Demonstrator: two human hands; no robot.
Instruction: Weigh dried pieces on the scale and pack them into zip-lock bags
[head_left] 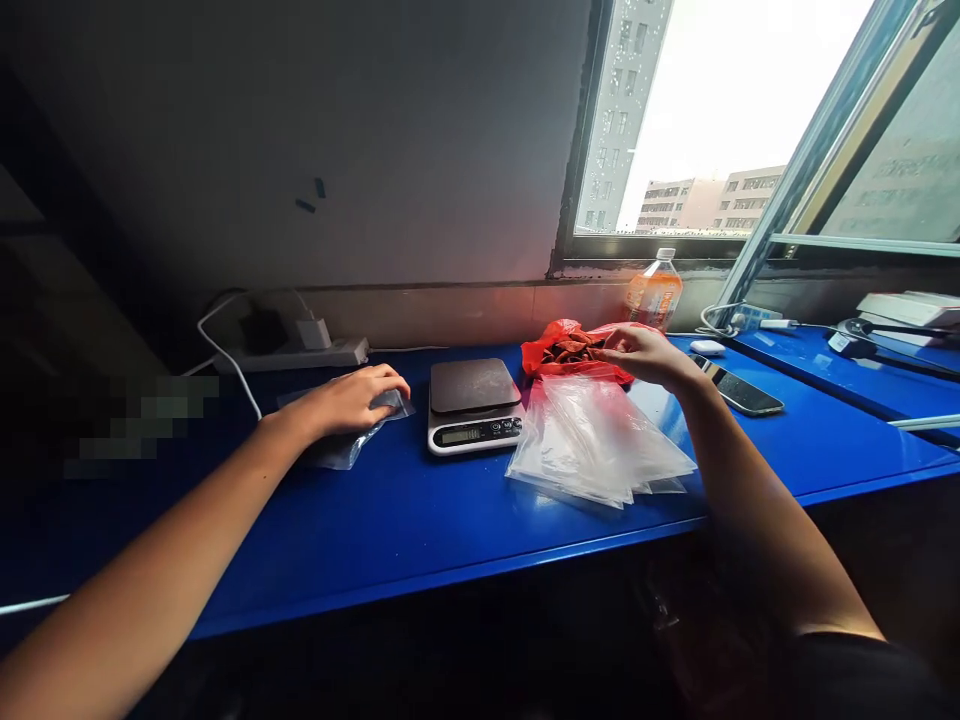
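Reddish-brown pieces lay in a red bag behind and right of the scale, the right hand reaching them with fingers narrowed, the left hand half-curled over a clear bag left of the scale, either grip impossible to tell, and fanned plastic bags right of it.

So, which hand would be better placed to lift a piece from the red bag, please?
Likely the right hand: it is at the red bag, near the brown pieces; the left hand is beyond the scale.

Orange drink bottle near window; dark phone; white charger on power strip
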